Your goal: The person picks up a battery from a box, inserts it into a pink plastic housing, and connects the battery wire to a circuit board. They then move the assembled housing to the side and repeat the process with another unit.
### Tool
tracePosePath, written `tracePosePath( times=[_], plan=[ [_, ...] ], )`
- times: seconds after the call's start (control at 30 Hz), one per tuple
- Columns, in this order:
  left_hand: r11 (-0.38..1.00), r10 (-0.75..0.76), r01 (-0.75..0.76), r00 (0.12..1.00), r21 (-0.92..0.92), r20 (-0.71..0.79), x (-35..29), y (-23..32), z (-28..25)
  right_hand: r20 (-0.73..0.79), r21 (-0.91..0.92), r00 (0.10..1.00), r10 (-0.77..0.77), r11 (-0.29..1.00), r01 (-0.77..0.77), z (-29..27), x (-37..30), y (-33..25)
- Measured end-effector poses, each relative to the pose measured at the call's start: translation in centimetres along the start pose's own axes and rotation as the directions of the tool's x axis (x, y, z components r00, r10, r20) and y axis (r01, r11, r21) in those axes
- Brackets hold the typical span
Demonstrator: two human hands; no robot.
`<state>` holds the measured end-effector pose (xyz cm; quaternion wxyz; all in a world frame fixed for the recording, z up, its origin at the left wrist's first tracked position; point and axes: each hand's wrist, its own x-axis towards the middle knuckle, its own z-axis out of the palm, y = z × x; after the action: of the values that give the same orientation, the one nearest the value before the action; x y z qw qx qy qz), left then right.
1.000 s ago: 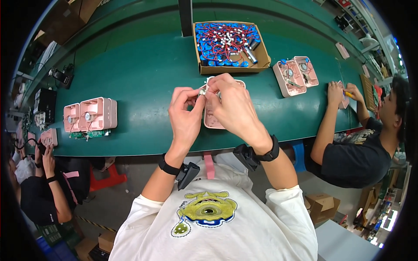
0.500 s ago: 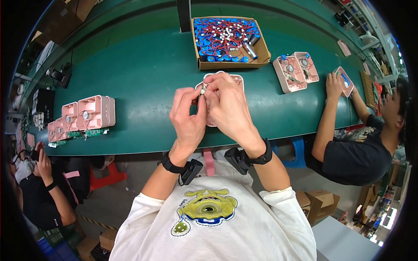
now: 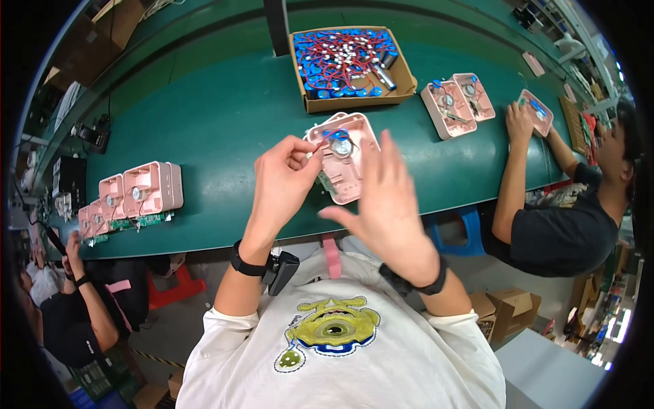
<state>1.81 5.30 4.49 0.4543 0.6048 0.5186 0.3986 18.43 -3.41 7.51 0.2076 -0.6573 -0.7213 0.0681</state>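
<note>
Between the fingertips of my left hand [image 3: 286, 177] is a small white wire connector [image 3: 310, 155], with red wire running from it to a blue-wrapped battery [image 3: 334, 134] in the pink plastic housing [image 3: 349, 189]. Beside the battery, inside the housing, sits a round silver speaker [image 3: 342, 147]. Part of a green circuit board [image 3: 326, 182] shows at the housing's left edge. My right hand [image 3: 390, 201] is open, slightly smeared by motion, its fingers stretched out over the housing's right side and holding nothing.
A cardboard box [image 3: 354, 102] of blue batteries with red wires stands beyond the housing. Stacked pink housings [image 3: 151, 187] sit at the left, two more open ones [image 3: 449, 126] at the right. A co-worker's hand [image 3: 519, 123] touches another housing [image 3: 538, 117]; another person sits at the lower left.
My hands were together over the housing at the connector. The right has moved off toward the lower right and opened; the left still pinches the connector. The housing's inside now shows.
</note>
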Motion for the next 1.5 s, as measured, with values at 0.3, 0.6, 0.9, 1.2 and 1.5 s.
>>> tracePosePath(
  times=[0.3,0.6,0.9,1.2,1.5],
  plan=[
    [0.972,0.042,-0.087,0.979,0.22,0.201,-2.1,1.6,1.1,-0.139,0.031,0.988,0.07,0.997,-0.067,3.3,1.2,-0.1],
    [0.981,0.0,0.019,0.995,0.191,-0.096,-2.6,-3.7,-2.7,-0.399,0.084,0.912,0.093,0.994,-0.064,0.9,-0.2,8.3],
    [0.991,-0.107,0.107,0.994,0.077,-0.012,-0.5,-6.0,1.0,-0.311,0.005,0.934,0.177,0.983,-0.185,2.6,2.1,15.4],
    [0.995,-0.046,0.051,0.997,-0.086,0.068,0.9,-5.8,2.5,-0.249,-0.028,0.96,-0.13,0.991,0.128,0.8,3.8,10.4],
    [0.918,-0.016,0.114,0.968,-0.38,0.251,2.8,-8.2,1.8,-0.159,0.169,0.867,-0.472,0.852,0.495,5.5,7.5,8.1]
  ],
)
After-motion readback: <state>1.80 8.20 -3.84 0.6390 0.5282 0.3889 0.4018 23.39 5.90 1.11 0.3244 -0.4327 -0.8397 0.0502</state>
